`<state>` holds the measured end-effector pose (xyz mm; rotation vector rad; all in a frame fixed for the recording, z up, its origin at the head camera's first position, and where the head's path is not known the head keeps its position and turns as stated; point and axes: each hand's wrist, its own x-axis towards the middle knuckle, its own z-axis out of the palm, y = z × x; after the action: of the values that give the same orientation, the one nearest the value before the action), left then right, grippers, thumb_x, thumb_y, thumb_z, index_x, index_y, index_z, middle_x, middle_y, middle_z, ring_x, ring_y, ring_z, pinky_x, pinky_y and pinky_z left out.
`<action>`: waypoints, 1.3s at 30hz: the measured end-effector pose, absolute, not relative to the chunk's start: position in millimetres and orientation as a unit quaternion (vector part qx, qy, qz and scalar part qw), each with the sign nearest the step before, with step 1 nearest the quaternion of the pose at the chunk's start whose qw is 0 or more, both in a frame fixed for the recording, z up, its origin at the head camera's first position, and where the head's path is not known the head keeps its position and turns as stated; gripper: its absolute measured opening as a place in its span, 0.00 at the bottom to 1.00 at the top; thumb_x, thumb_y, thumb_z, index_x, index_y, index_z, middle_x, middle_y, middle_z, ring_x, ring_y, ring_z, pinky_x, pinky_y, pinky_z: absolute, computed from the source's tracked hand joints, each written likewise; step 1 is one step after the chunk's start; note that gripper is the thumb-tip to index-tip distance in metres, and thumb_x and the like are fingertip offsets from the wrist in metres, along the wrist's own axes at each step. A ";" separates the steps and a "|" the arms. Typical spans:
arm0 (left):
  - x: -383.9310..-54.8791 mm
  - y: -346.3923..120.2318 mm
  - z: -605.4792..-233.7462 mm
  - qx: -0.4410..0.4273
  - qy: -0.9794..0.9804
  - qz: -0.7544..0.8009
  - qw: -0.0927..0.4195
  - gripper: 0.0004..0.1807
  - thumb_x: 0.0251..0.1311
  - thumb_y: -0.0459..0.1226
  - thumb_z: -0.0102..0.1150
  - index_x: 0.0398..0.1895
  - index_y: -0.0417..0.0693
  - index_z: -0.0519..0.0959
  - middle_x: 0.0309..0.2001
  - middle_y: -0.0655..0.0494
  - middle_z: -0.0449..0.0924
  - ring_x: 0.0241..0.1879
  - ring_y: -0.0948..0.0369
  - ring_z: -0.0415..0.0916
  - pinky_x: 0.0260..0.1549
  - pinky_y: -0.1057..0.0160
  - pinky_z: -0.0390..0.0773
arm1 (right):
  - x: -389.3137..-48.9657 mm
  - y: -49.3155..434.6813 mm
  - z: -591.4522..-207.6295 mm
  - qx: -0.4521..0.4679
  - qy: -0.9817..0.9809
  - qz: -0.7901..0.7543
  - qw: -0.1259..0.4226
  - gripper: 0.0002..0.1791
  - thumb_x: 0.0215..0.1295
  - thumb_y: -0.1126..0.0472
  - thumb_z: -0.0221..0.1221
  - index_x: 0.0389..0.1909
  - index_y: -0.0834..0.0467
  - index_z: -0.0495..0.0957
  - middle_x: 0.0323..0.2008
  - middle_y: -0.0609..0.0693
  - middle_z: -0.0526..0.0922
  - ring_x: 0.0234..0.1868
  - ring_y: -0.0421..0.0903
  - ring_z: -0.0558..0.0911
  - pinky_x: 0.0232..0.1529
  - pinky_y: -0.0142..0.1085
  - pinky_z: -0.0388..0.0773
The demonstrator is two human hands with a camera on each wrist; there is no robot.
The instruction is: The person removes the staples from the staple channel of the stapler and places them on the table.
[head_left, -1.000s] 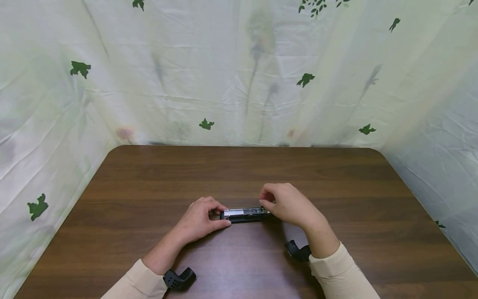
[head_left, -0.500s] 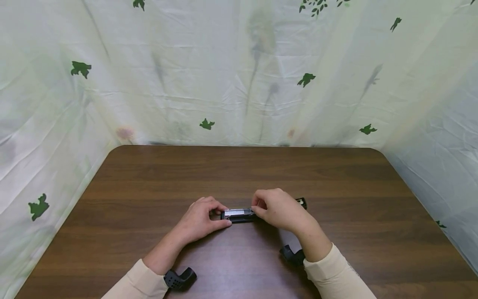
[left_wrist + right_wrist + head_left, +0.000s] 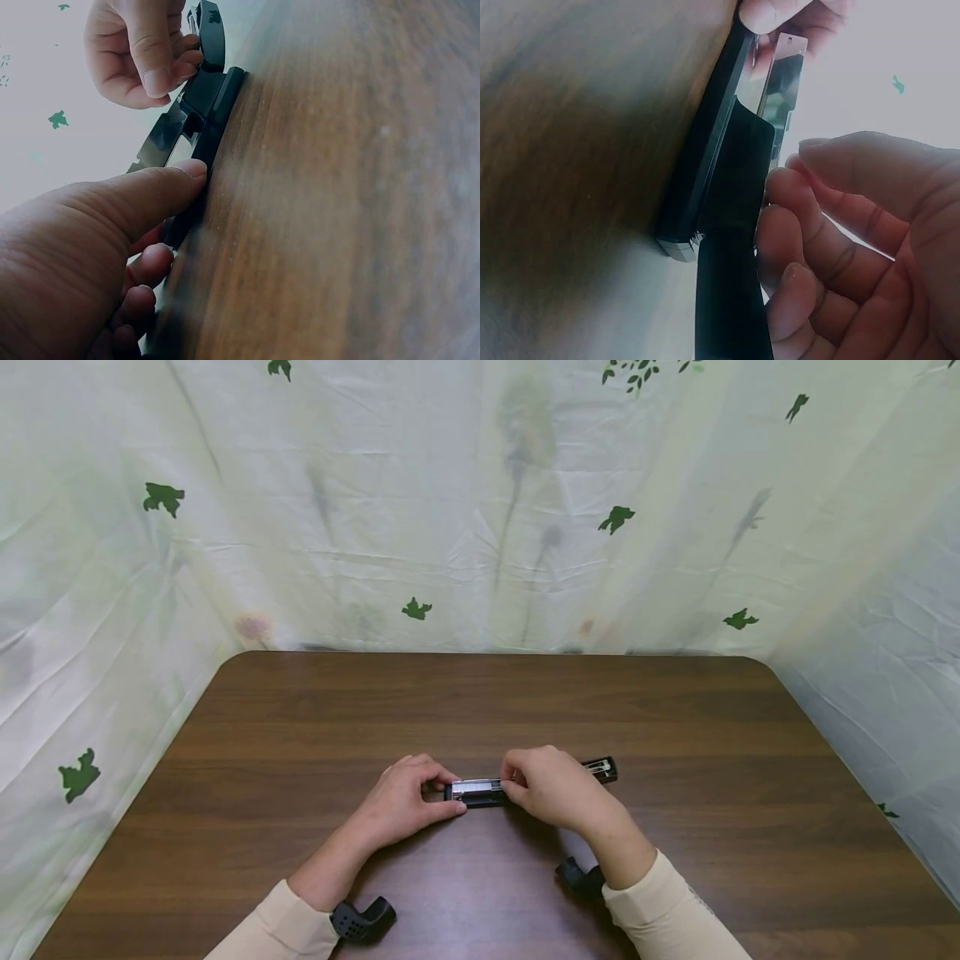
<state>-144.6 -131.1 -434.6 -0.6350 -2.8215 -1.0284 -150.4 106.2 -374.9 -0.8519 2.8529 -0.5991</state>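
Observation:
A black stapler with a metal magazine (image 3: 474,787) lies on the table, its top arm (image 3: 606,768) swung back to the right. My left hand (image 3: 411,795) grips the left end of its base, thumb on the near side and fingers beyond. Over the middle is my right hand (image 3: 558,787), fingers curled and fingertips right at the magazine. In the right wrist view, the thumb and index tip of this hand (image 3: 855,210) come together beside the magazine; I cannot tell whether something small is between them. The left wrist view shows the base (image 3: 225,112) along the tabletop.
The brown wooden table (image 3: 480,710) has rounded far corners. A pale curtain (image 3: 337,527) with green leaf prints hangs behind it and along both sides. Black wrist cameras (image 3: 363,920) jut out below both cream sleeves (image 3: 270,927).
My right hand has slid left along the stapler and slightly toward me, uncovering the swung-back top arm at right. My left hand keeps its grip on the stapler's left end.

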 end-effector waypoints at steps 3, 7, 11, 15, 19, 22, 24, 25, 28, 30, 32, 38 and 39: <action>-144.7 -131.0 -434.2 -0.210 -0.918 -0.334 0.040 0.14 0.40 0.54 0.71 0.32 0.69 0.80 0.28 0.68 0.72 0.31 0.68 0.66 0.33 0.63 0.65 | -150.3 105.5 -376.3 -0.282 0.939 -0.193 0.042 0.04 0.60 0.55 0.59 0.26 0.44 0.74 0.17 0.35 0.71 0.19 0.34 0.70 0.23 0.31 0.68; -144.7 -131.0 -434.0 -0.214 -0.917 -0.332 0.045 0.14 0.40 0.53 0.72 0.32 0.68 0.80 0.28 0.68 0.72 0.30 0.68 0.66 0.32 0.64 0.65 | -150.0 104.1 -377.6 -0.282 0.941 -0.187 0.032 0.05 0.60 0.55 0.59 0.26 0.44 0.74 0.17 0.35 0.70 0.19 0.34 0.70 0.22 0.31 0.68; -144.3 -130.9 -434.2 -0.214 -0.918 -0.331 0.046 0.14 0.40 0.53 0.72 0.32 0.68 0.80 0.27 0.68 0.71 0.30 0.68 0.66 0.33 0.64 0.65 | -149.8 102.4 -377.9 -0.280 0.942 -0.183 0.031 0.06 0.60 0.55 0.59 0.25 0.45 0.74 0.17 0.35 0.70 0.19 0.35 0.70 0.22 0.32 0.67; -144.4 -131.0 -434.6 -0.214 -0.917 -0.333 0.049 0.14 0.40 0.54 0.72 0.32 0.68 0.80 0.27 0.69 0.71 0.30 0.68 0.66 0.33 0.63 0.64 | -149.4 101.1 -377.2 -0.276 0.943 -0.183 0.029 0.07 0.60 0.56 0.59 0.24 0.45 0.74 0.17 0.36 0.71 0.19 0.35 0.70 0.22 0.32 0.68; -144.5 -131.3 -434.9 -0.213 -0.917 -0.334 0.049 0.14 0.40 0.54 0.72 0.32 0.68 0.80 0.27 0.69 0.71 0.30 0.68 0.66 0.33 0.63 0.64 | -149.3 100.2 -377.9 -0.273 0.944 -0.180 0.031 0.07 0.60 0.55 0.59 0.24 0.45 0.74 0.18 0.36 0.71 0.19 0.35 0.70 0.22 0.32 0.67; -144.5 -131.3 -434.8 -0.211 -0.917 -0.335 0.047 0.15 0.40 0.54 0.72 0.32 0.68 0.80 0.27 0.69 0.71 0.30 0.67 0.66 0.33 0.63 0.64 | -149.6 99.9 -378.8 -0.274 0.945 -0.177 0.032 0.06 0.61 0.55 0.58 0.24 0.45 0.75 0.18 0.36 0.71 0.18 0.36 0.70 0.22 0.32 0.67; -144.5 -131.2 -434.6 -0.209 -0.918 -0.335 0.047 0.15 0.40 0.54 0.72 0.32 0.68 0.81 0.27 0.69 0.71 0.30 0.67 0.66 0.32 0.63 0.64 | -149.6 99.4 -378.9 -0.274 0.945 -0.176 0.033 0.06 0.61 0.55 0.58 0.24 0.46 0.75 0.18 0.36 0.71 0.18 0.36 0.70 0.22 0.32 0.67; -144.5 -131.2 -434.6 -0.209 -0.918 -0.334 0.047 0.15 0.40 0.54 0.72 0.32 0.68 0.81 0.27 0.69 0.71 0.30 0.67 0.66 0.32 0.63 0.64 | -149.6 99.1 -378.9 -0.275 0.945 -0.175 0.033 0.06 0.61 0.55 0.58 0.25 0.46 0.75 0.18 0.36 0.71 0.18 0.36 0.70 0.22 0.32 0.67; -144.5 -131.2 -434.9 -0.210 -0.918 -0.333 0.049 0.15 0.40 0.53 0.72 0.32 0.68 0.81 0.27 0.69 0.71 0.30 0.67 0.66 0.32 0.64 0.64 | -149.1 97.8 -379.0 -0.276 0.945 -0.171 0.032 0.06 0.60 0.55 0.58 0.25 0.46 0.76 0.19 0.36 0.71 0.19 0.36 0.70 0.23 0.32 0.68; -144.5 -131.1 -434.9 -0.212 -0.917 -0.333 0.050 0.15 0.40 0.53 0.72 0.32 0.67 0.81 0.27 0.69 0.71 0.30 0.67 0.66 0.32 0.64 0.64 | -149.1 97.1 -379.8 -0.278 0.945 -0.170 0.028 0.05 0.60 0.56 0.58 0.25 0.46 0.76 0.19 0.35 0.71 0.20 0.36 0.71 0.24 0.32 0.68; -144.5 -131.0 -435.1 -0.214 -0.917 -0.332 0.050 0.14 0.40 0.54 0.72 0.32 0.67 0.81 0.27 0.69 0.71 0.30 0.67 0.66 0.32 0.64 0.64 | -149.0 96.3 -381.0 -0.279 0.945 -0.170 0.025 0.06 0.59 0.56 0.59 0.24 0.45 0.76 0.20 0.35 0.71 0.20 0.36 0.71 0.25 0.32 0.68; -144.6 -130.7 -434.9 -0.213 -0.917 -0.334 0.046 0.14 0.40 0.54 0.72 0.32 0.68 0.80 0.27 0.69 0.71 0.30 0.67 0.65 0.33 0.63 0.64 | -148.2 93.7 -385.0 -0.294 0.940 -0.175 0.004 0.06 0.58 0.57 0.59 0.23 0.46 0.76 0.20 0.35 0.71 0.22 0.36 0.71 0.25 0.32 0.68; -144.6 -130.6 -434.9 -0.212 -0.917 -0.335 0.045 0.14 0.40 0.54 0.72 0.32 0.68 0.80 0.27 0.69 0.71 0.30 0.67 0.65 0.33 0.62 0.64 | -148.1 93.4 -385.5 -0.297 0.939 -0.174 -0.001 0.06 0.58 0.57 0.59 0.23 0.46 0.75 0.20 0.36 0.71 0.22 0.36 0.71 0.26 0.32 0.68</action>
<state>-144.6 -130.6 -434.9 -0.6468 -2.8011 -1.0224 -148.1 93.4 -385.5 -0.9351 2.9512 -0.5476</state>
